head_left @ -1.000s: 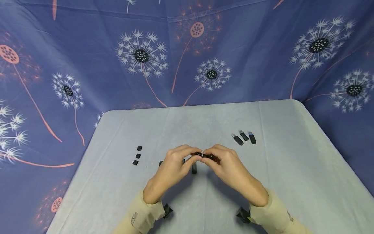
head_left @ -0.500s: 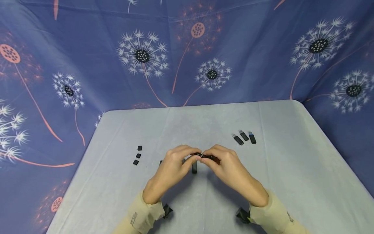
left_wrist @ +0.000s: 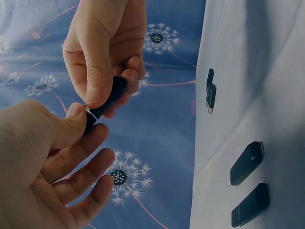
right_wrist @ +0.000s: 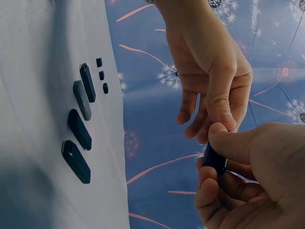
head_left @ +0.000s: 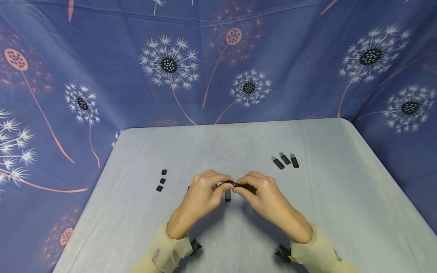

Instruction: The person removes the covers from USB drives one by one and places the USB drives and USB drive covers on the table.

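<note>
Above the middle of the table, both hands hold one black USB stick. My right hand grips its body between thumb and curled fingers. My left hand pinches the cap end between thumb and index finger; its other fingers are loosely bent. A thin strip of bright metal shows between cap and body in the left wrist view. Fingers hide much of the stick. On the table below lie several capped black USB sticks in a row, partly covered by the left hand in the head view.
Three small black caps form a short line on the left of the pale table. Three uncapped USB sticks with bare plugs lie at the back right. A blue dandelion-patterned cloth rises behind the table and at both sides.
Both hands keep their hold on the USB stick in almost the same place. The stick and right fingers have dipped very slightly, and the head view has shifted a little.
</note>
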Action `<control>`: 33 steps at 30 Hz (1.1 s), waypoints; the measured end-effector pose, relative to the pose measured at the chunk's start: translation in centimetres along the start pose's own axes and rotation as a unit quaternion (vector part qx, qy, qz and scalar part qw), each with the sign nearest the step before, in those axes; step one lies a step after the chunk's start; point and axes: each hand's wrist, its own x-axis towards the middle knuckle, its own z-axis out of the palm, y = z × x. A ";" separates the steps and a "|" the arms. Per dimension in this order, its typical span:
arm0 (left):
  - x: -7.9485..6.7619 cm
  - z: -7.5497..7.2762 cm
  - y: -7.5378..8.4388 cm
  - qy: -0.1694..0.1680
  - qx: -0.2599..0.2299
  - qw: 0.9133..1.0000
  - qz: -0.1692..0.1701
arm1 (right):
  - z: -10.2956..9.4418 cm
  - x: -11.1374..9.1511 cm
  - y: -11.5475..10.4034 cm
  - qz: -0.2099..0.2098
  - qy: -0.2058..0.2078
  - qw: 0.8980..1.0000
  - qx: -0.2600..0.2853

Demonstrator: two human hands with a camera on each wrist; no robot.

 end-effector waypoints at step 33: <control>0.6 -0.4 -0.2 0.011 0.058 0.998 0.025 | 0.3 0.0 -0.2 -0.024 0.020 0.999 0.016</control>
